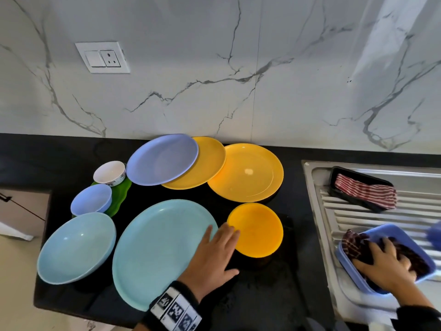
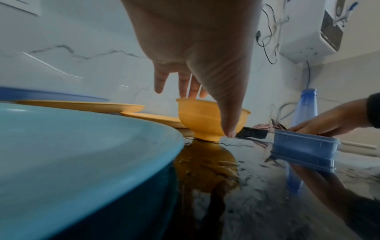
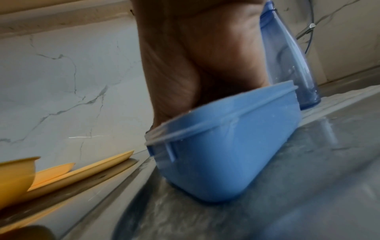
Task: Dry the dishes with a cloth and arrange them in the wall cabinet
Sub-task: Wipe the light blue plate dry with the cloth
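Note:
My left hand (image 1: 229, 250) reaches flat over the right edge of the big light blue plate (image 1: 162, 254). Its straight fingers touch the rim of the orange bowl (image 1: 257, 230), which stands on the black counter (image 1: 262, 295). In the left wrist view the fingers (image 2: 189, 91) sit on the orange bowl's (image 2: 201, 120) rim and the thumb hangs down its near side. My right hand (image 1: 389, 261) is inside the blue rectangular container (image 1: 353, 271) on the steel drainboard (image 1: 381, 211), holding a dark red checked cloth (image 1: 355, 244) bunched against the inside. Its fingertips are blurred.
Behind lie a periwinkle plate (image 1: 162, 160) and two yellow plates (image 1: 245, 173). At left are a light blue bowl (image 1: 76, 247), a small periwinkle bowl (image 1: 91, 199), a white bowl (image 1: 109, 173) and a green dish (image 1: 119, 197). A black tray with a striped cloth (image 1: 365, 192) and a blue bottle (image 3: 287, 56) stand on the drainboard.

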Motion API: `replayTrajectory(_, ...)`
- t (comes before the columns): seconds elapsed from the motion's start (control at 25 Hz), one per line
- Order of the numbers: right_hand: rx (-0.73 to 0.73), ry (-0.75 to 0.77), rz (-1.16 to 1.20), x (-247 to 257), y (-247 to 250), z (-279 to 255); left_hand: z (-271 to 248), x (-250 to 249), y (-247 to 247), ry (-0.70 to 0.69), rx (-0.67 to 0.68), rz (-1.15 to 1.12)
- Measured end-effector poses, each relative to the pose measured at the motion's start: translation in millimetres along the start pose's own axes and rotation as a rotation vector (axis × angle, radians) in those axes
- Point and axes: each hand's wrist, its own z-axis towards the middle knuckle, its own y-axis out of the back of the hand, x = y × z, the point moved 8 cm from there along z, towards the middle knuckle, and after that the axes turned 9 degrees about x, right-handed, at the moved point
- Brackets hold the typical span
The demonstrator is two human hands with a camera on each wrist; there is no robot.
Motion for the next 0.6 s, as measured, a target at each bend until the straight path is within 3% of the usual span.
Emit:
replayTrajectory(0.08, -0.013, 0.028, 0.034, -8, 4, 0, -27, 21, -8, 0.119, 0.052, 0.009)
replayTrajectory(0.28, -0.017, 0.010, -0.039, -15, 4, 1, -85, 48, -39, 0.207, 0.204, -0.119)
replayTrajectory(0.48, -0.124, 0.029, -0.172, -15, 8, 8, -92, 29, -42, 0.072, 0.079, -0.027)
replayTrajectory(0.6, -0.179, 0.074, -0.123, -9, 19, -2, -86, 25, 1, 0.028, -0.094, -0.012)
